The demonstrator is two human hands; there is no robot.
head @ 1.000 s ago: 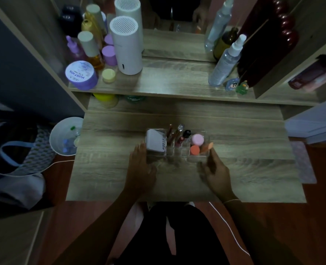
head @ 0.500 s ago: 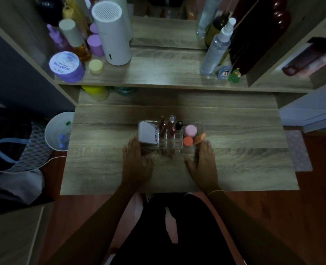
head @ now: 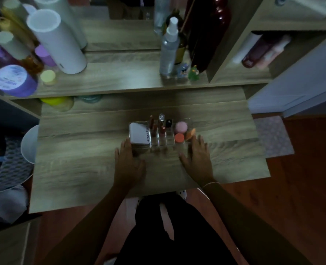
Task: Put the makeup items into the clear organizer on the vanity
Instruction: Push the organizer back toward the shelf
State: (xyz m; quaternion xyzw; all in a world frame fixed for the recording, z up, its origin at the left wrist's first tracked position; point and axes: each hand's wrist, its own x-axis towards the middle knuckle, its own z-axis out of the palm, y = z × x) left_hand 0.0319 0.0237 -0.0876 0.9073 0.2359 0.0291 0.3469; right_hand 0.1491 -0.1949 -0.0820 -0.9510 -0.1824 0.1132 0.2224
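Note:
The clear organizer (head: pixel 190 122) stands in the middle of the wooden vanity top (head: pixel 81 150). It holds a white compact (head: pixel 138 134) on the left, several lipsticks (head: pixel 161 125) upright in the centre, and a pink sponge (head: pixel 181 126), a coral sponge (head: pixel 179 138) and an orange sponge (head: pixel 190 134) on the right. My left hand (head: pixel 128 165) lies flat on the table, fingertips at the organizer's near left corner. My right hand (head: pixel 197 159) lies flat with fingers spread, fingertips at the near right corner. Neither hand holds anything.
The raised shelf behind carries a white cylinder (head: pixel 57 42), a purple jar (head: pixel 14 80), a clear spray bottle (head: pixel 169 48) and two small figurines (head: pixel 189 72). A white bin (head: pixel 29 144) sits left of the table. A yellow jar (head: pixel 56 102) is tucked under the shelf.
My right hand has flattened onto the table beside the organizer. The left hand stays at the near left corner. The camera has moved closer.

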